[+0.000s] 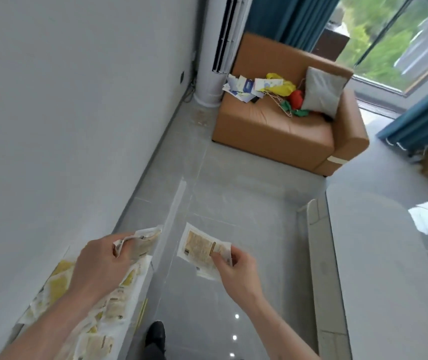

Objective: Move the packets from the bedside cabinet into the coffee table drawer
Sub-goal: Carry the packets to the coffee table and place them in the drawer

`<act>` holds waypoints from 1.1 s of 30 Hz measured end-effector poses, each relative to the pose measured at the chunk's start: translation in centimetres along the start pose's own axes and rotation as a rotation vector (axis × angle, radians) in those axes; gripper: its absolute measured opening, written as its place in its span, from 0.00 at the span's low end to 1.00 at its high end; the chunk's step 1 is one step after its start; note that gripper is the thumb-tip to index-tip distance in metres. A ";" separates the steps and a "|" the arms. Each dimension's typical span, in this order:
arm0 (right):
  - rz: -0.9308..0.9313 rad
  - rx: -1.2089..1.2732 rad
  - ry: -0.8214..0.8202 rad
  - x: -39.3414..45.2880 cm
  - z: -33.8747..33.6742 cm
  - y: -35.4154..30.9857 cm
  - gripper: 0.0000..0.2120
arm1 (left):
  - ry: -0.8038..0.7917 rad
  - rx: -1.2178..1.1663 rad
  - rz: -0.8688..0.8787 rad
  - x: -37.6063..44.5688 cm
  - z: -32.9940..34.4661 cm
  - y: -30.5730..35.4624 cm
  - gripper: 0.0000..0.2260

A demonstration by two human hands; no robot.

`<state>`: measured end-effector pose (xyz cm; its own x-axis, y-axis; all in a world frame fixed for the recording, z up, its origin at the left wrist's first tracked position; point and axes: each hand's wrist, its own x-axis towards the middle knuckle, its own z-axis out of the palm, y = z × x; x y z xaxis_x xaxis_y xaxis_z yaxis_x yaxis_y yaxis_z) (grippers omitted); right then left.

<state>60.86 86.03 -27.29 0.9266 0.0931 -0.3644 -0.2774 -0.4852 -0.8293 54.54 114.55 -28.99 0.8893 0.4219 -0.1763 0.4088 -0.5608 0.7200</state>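
Room: grey tiled floor (233, 178), brown armchair (285, 126) by the window holding papers, coloured items and one grey cushion (323, 90). Glossy coffee table (389, 255) is sitting at right, its surface showing reflections; the white part along its near edge (319, 255) may be the drawer front, but whether it is open cannot be told.

At lower left, many packets are lying heaped on the white bedside cabinet (135, 289); the heap of packets (98, 307) is overlapping and blurred, so an exact count is not possible.

Left hand (101, 263): grip is curling round one crumpled packet (142, 240) above the heap. Right hand (236, 268): thumb and fingers are pinching a flat packet (199, 249) over the floor, between cabinet and table; a second edge is showing beneath it, so possibly two are being held.

Judgement: the carrying step is in hand. To do it well, both grips should be staying firm on the packet corners while turning right toward the table, and the drawer should be confirmed open before letting go.

Count: two hands, two or three packets in hand, one heap remaining.
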 end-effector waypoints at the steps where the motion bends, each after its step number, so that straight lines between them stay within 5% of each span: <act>1: 0.004 0.015 0.043 -0.7 -1.3 0.6 0.05 | -0.009 0.000 0.034 -0.1 0.8 1.5 0.08; 14: 0.077 0.163 0.484 -15.8 -22.5 16.3 0.04 | -0.245 0.018 0.567 -11.2 17.9 22.6 0.10; 33: 0.250 0.247 0.852 -35.0 -51.5 39.5 0.17 | -0.613 0.053 0.822 -35.5 46.3 45.3 0.11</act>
<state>30.50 18.87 -25.47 0.6791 -0.7086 -0.1915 -0.4504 -0.1962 -0.8710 50.96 41.15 -21.18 0.8440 -0.5352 0.0347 -0.3787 -0.5490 0.7451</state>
